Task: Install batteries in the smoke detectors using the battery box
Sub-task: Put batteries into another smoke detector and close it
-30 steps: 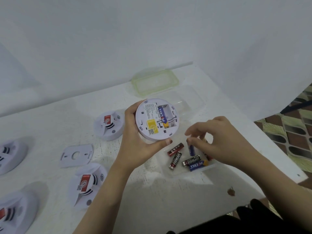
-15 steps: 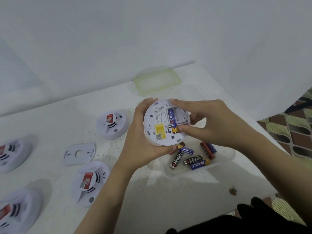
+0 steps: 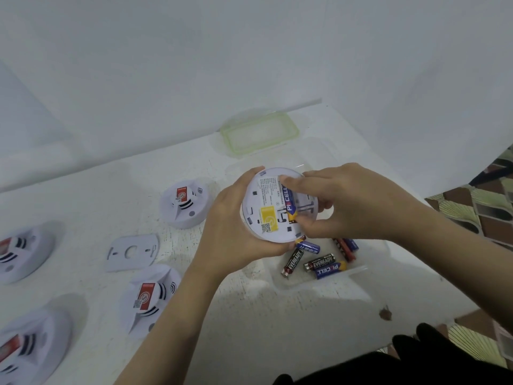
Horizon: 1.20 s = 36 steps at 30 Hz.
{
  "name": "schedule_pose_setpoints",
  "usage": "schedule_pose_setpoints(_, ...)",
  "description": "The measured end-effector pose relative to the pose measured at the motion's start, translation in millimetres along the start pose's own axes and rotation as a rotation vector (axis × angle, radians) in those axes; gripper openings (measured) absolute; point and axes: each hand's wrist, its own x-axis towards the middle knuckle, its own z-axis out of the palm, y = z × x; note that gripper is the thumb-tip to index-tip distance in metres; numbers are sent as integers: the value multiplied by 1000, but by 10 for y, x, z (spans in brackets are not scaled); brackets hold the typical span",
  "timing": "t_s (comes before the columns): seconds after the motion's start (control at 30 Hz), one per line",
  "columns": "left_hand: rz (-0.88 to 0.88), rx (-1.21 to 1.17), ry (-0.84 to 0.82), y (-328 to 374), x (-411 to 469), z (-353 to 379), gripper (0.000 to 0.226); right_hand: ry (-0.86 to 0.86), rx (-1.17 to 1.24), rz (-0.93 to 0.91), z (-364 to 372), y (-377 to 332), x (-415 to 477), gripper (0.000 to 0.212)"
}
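Left hand grips round white smoke detector, back up, over clear plastic battery box near right; right hand pinches blue battery in its compartment. Hands hide part of box. Green-rimmed lid far, white mounting plate and other detectors left.

A plain white wall rises behind the scuffed white bench, soft even light all over, and patterned brown-and-green floor tiles peek in at right.

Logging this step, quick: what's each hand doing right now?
Left hand: gripping the smoke detector by its rim.
Right hand: pinching the blue battery by its ends, at the detector's back.
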Motion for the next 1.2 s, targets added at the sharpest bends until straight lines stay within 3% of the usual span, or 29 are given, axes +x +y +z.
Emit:
schedule_pose_setpoints(0.27, -58, -26, 29, -43, -23, -9, 90, -8, -39, -52, 27, 13, 30, 56)
schedule_pose_setpoints(0.5, -95, 25, 19, -94, -2, -67, 92, -88, 150, 86, 128, 99, 9, 70)
schedule_pose_setpoints(0.57, -99, 35, -1, -124, 4, -80, 94, -83, 242, 129, 148, 106, 7, 65)
schedule_pose_setpoints(0.63, -116, 25, -21, -167, -6, -92, 98, -39, 316, 170, 160, 92, -12, 53)
schedule_pose_setpoints(0.73, -137, 18, -18, -240, -20, -118, 102, 155, 376, 179, 209, 38, -81, 33)
schedule_pose_setpoints(0.87, -156, 18, 28, -273, 11, -176, 101, 324, 509, 213, 260, -27, -231, 24)
schedule_pose_setpoints(0.93, -171, 15, 56, -308, 30, -204, 105, 251, 452, 213, 222, 0, -313, 22)
schedule_pose_setpoints(1.07, -193, -11, 100, -340, 55, -257, 99, -146, 238, 190, 159, 74, -355, 19)
schedule_pose_setpoints(1.2, -177, -25, 136, -350, 94, -243, 88, -27, 356, 231, 121, 153, -175, 24)
